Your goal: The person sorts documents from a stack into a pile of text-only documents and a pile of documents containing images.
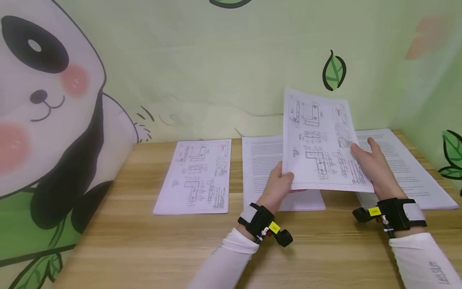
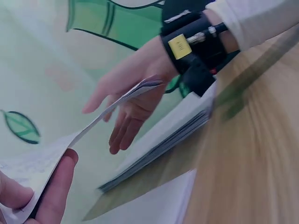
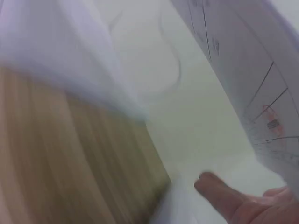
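My left hand (image 1: 276, 186) pinches a thin stack of sheets with technical drawings (image 1: 317, 140) at its lower left corner, thumb on the printed face. In the left wrist view, that thumb (image 2: 16, 191) lies on top with the fingers beneath. The sheets are raised and tilted above the table. At their right edge, my right hand (image 1: 377, 168) is spread, its fingers straight and the thumb close to the paper edge. In the left wrist view, the right hand (image 2: 135, 93) shows loose, extended fingers beside the sheets.
A matching drawing stack (image 1: 198, 176) lies left on the wooden table (image 1: 144, 249). A pile of text pages (image 1: 261, 160) sits mid-table, partly hidden by the raised sheets. A thicker text pile (image 1: 408, 172) lies to the right. A printed cloth backdrop (image 1: 202, 80) rises behind.
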`<control>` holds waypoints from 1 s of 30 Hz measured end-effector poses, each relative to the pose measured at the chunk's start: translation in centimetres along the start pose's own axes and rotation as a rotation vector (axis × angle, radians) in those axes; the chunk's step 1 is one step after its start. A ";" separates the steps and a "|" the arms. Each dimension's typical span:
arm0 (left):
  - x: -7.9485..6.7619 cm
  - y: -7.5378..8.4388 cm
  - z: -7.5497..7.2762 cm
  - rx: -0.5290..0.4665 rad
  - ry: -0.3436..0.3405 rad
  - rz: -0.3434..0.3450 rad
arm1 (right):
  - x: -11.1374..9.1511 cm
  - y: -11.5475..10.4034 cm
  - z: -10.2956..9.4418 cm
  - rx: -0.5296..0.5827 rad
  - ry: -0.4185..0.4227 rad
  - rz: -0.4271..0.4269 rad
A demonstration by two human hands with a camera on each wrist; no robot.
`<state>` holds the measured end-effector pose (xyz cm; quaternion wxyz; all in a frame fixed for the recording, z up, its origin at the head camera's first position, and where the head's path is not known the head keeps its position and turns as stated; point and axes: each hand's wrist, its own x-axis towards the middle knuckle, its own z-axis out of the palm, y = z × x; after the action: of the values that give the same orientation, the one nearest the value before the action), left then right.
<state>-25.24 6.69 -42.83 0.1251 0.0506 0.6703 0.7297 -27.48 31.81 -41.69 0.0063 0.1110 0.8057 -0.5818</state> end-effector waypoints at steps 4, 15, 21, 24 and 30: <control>-0.6 0.6 -2.3 0.008 -0.038 0.017 | -1.1 -1.2 1.4 0.295 -0.199 0.003; -1.9 2.5 -8.7 0.077 -0.047 -0.010 | -3.6 -3.8 5.7 0.420 -0.343 -0.090; -2.5 3.5 -11.6 0.095 0.000 0.022 | -4.2 -4.5 8.6 0.373 -0.316 -0.098; -3.1 3.8 -13.4 0.133 0.023 0.023 | -4.4 -4.8 10.1 0.357 -0.326 -0.091; -3.9 3.9 -16.6 0.218 0.077 -0.005 | -4.4 -5.4 12.6 0.318 -0.440 -0.141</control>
<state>-25.96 -10.55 -40.16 0.0949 0.0341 0.7502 0.6534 -25.66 17.61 -40.04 0.1229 -0.0749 0.6892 -0.7101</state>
